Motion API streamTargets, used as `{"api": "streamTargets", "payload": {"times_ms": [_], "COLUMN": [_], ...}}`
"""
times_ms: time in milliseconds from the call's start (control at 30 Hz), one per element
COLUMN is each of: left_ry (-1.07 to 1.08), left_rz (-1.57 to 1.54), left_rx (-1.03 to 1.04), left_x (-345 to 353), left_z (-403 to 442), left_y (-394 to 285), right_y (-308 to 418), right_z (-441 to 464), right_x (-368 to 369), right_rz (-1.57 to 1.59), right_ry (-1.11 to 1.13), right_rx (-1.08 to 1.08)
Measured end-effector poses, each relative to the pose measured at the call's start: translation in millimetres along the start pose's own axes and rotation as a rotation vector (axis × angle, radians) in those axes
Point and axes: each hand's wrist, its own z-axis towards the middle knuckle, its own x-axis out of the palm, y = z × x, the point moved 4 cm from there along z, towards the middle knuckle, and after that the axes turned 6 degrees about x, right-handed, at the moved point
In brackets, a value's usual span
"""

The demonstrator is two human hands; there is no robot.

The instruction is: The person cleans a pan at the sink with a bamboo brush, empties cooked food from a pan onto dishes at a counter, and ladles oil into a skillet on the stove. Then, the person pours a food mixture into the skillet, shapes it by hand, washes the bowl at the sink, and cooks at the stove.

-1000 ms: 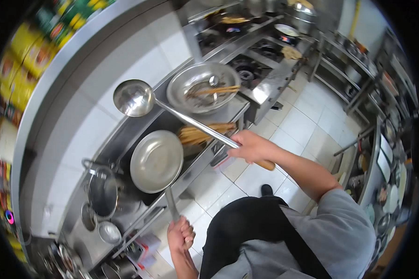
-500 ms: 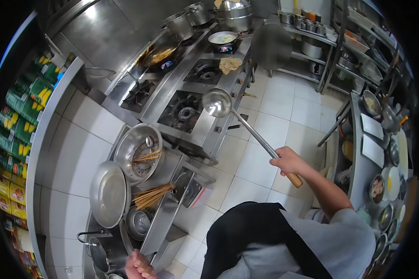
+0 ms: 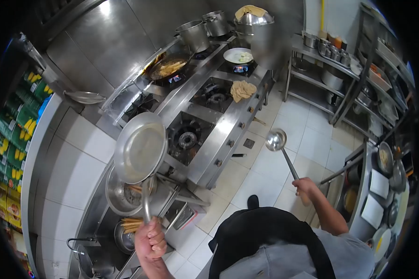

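Observation:
My left hand (image 3: 151, 239) is closed round the long metal handle of a frying pan (image 3: 141, 148). The pan is raised at the left, with its pale inner face turned toward me, and it partly hides a steel bowl (image 3: 121, 195). My right hand (image 3: 305, 187) grips a ladle (image 3: 287, 160) by its handle. The ladle's round bowl points up and away over the tiled floor. Behind my left hand, a bundle of chopsticks (image 3: 131, 224) lies over a small steel bowl (image 3: 124, 239).
Ahead is a stove (image 3: 198, 135) with several burners. A wok of food (image 3: 171, 68) and a white pan (image 3: 238, 56) sit over lit flames. A crumpled cloth (image 3: 243, 91) lies on the stove's edge. Shelves (image 3: 312, 95) and a loaded side table (image 3: 365, 179) stand at right.
My left hand has taken hold of the frying pan and lifted it off the counter stack. The ladle in my right hand has moved right and lower, and my view has shifted.

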Motion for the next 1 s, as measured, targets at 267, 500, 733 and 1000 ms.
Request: {"api": "streamTargets", "payload": {"times_ms": [267, 500, 733, 1000], "left_ry": [-0.128, -0.19, -0.31, -0.436], "left_rz": [0.198, 0.239, 0.128, 0.076], "left_rx": [0.037, 0.101, 0.208, 0.292], "left_x": [15.7, 14.7, 29.4, 19.8], "left_z": [146.2, 243.5, 309.2, 348.0], "left_y": [66.0, 131.0, 180.5, 206.0], "right_y": [-30.9, 53.9, 223.0, 374.4], "right_z": [104.1, 121.5, 147.3, 184.0], "right_x": [-108.8, -179.0, -231.8, -166.1], "right_rz": [-0.194, -0.427, -0.734, -0.65], "right_ry": [-0.048, 0.082, 0.361, 0.723], "right_rx": [0.213, 0.245, 0.18, -0.001]}}
